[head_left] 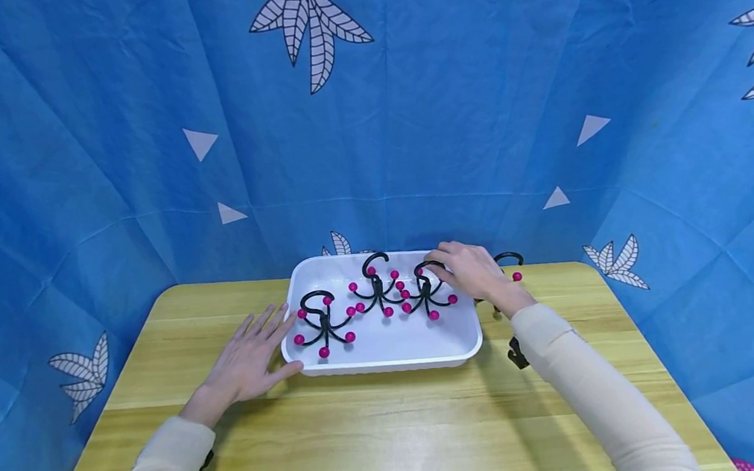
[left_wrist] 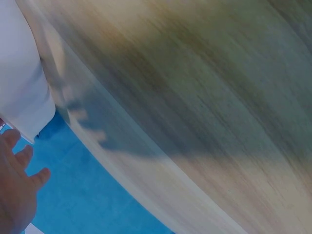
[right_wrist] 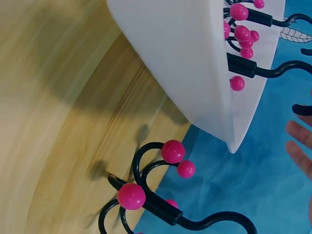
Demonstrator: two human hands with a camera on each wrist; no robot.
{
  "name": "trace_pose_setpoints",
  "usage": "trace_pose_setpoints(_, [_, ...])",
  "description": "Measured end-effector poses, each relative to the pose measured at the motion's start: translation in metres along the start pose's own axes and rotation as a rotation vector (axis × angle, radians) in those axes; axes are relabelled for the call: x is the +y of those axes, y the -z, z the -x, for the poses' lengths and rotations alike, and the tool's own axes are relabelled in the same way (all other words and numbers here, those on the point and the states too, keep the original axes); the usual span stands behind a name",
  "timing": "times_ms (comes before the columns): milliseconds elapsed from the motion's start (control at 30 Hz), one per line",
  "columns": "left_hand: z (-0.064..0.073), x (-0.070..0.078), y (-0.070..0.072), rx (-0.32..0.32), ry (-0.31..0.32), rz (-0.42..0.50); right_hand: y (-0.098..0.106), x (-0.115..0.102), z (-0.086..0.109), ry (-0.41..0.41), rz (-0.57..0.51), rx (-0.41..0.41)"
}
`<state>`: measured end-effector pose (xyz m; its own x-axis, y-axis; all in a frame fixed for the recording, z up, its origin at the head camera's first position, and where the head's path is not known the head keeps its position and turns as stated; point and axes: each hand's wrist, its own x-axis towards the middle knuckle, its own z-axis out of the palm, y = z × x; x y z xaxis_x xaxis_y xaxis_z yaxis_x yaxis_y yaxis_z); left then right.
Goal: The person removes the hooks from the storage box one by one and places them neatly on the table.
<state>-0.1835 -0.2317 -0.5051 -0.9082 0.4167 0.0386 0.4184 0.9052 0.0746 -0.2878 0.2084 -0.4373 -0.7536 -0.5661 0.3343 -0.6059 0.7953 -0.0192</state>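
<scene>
Three black multi-arm hanging hooks with pink ball tips stand in a white tray [head_left: 386,343]: a left hook [head_left: 325,322], a middle hook [head_left: 378,288] and a right hook [head_left: 426,291]. My right hand [head_left: 470,268] reaches over the tray's right end and pinches the curved top of the right hook. In the right wrist view, the fingers [right_wrist: 304,163] show at the right edge, close to the hook's curled tip. My left hand [head_left: 247,363] lies with fingers spread at the tray's left end, fingertips and thumb right at the rim.
A fourth hook [right_wrist: 156,204] stands on the wooden table [head_left: 380,430] to the right of the tray, partly hidden by my right hand in the head view. A blue curtain [head_left: 395,129] with leaf prints hangs behind the table and along both sides.
</scene>
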Motion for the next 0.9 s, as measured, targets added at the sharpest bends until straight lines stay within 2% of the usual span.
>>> trace_pose_setpoints(367, [0.0, -0.001, -0.001, 0.008, -0.006, -0.013, 0.006, 0.0, 0.003, 0.049, 0.02, 0.081])
trace_pose_setpoints(900, [0.001, -0.001, -0.001, 0.013, -0.009, -0.02, 0.033, -0.003, 0.008, 0.063, 0.015, 0.085])
